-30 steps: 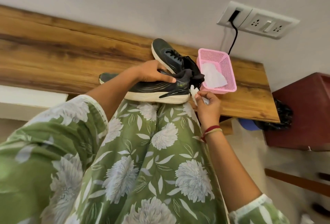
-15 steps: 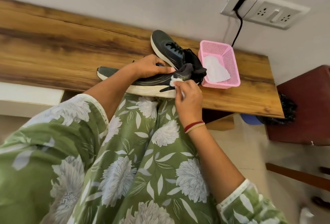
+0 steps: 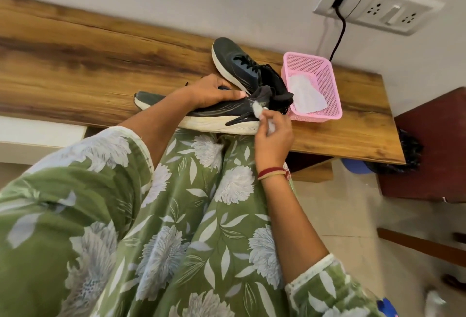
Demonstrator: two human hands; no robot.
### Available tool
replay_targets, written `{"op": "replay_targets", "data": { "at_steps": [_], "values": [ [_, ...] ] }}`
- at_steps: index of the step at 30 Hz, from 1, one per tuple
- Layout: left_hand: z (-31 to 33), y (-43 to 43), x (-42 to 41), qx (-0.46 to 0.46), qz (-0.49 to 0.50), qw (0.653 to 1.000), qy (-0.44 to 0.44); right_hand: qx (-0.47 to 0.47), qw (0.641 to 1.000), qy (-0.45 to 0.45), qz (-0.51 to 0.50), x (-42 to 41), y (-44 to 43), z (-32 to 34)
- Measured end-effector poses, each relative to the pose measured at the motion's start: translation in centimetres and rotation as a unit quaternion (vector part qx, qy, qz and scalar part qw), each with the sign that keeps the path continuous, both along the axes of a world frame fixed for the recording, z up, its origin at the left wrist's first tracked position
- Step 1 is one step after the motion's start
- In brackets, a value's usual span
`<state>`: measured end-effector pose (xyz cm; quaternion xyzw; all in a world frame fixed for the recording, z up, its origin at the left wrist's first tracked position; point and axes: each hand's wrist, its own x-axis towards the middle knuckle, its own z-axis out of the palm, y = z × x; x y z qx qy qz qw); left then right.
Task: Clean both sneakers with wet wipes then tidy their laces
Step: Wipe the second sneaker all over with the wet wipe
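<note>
A dark sneaker with a white sole (image 3: 216, 121) lies along the near edge of the wooden table (image 3: 75, 64). My left hand (image 3: 214, 90) presses down on its top and holds it steady. My right hand (image 3: 273, 131) pinches a crumpled white wet wipe (image 3: 257, 109) against the shoe's side near the heel. The second dark sneaker (image 3: 242, 65) lies just behind, toe pointing away, laces visible. The near shoe's laces are hidden under my left hand.
A pink mesh basket (image 3: 325, 78) with a white wipe (image 3: 303, 95) inside stands right of the shoes. A wall socket panel (image 3: 378, 5) with a black cord hangs above it. A dark red cabinet (image 3: 433, 145) stands to the right, past the table's end.
My right hand moved from the heel end onto the shoe's side, then slid the wipe slightly back toward the heel. My left hand stays on the shoe.
</note>
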<state>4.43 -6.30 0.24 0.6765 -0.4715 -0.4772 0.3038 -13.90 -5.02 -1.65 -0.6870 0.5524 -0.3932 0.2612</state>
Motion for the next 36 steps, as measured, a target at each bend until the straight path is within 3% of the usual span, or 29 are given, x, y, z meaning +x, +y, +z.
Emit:
{"op": "replay_targets", "data": {
  "at_steps": [3, 7, 9, 11, 13, 15, 19, 20, 24, 28, 31, 36],
  "values": [
    [0.0, 0.0, 0.0, 0.0, -0.001, 1.0, 0.003, 0.09, 0.99, -0.054, -0.09, -0.3, -1.0, -0.2],
    [0.1, 0.0, 0.2, 0.003, -0.003, 1.0, 0.011, -0.045, 0.997, 0.036, 0.056, 0.5, 1.0, 0.3],
    [0.2, -0.1, 0.3, 0.01, -0.004, 1.0, 0.01, -0.06, 0.994, 0.054, 0.079, 0.0, 0.9, -0.3],
    [0.1, -0.1, 0.3, 0.016, -0.007, 1.0, 0.007, 0.05, 0.998, -0.024, -0.035, -0.5, -0.7, -0.6],
    [0.0, -0.1, 0.4, 0.018, -0.009, 1.0, 0.004, 0.146, 0.979, -0.08, -0.117, -1.1, -2.0, -0.9],
    [-0.1, -0.2, 0.4, 0.019, -0.009, 1.0, 0.002, 0.108, 0.989, -0.061, -0.084, -0.8, -1.5, -0.6],
    [-0.2, -0.2, 0.4, 0.018, -0.005, 1.0, -0.003, -0.057, 0.995, 0.042, 0.077, 0.2, 1.3, -0.3],
    [-0.2, -0.2, 0.3, 0.017, -0.007, 1.0, -0.005, -0.057, 0.995, 0.043, 0.066, 0.0, 0.9, -0.5],
    [-0.2, -0.1, 0.2, 0.014, -0.009, 1.0, -0.008, 0.135, 0.983, -0.062, -0.103, -0.6, -1.8, -0.6],
    [-0.1, -0.1, 0.3, 0.015, -0.008, 1.0, -0.011, -0.001, 1.0, 0.021, 0.014, 0.1, 0.4, -0.2],
    [-0.2, -0.2, 0.3, 0.015, -0.007, 1.0, -0.001, -0.093, 0.984, 0.088, 0.124, 0.4, 1.5, -0.4],
    [-0.2, -0.4, 0.1, 0.015, -0.01, 1.0, -0.003, -0.032, 0.999, 0.033, -0.002, 0.2, 0.3, -0.6]
  ]
}}
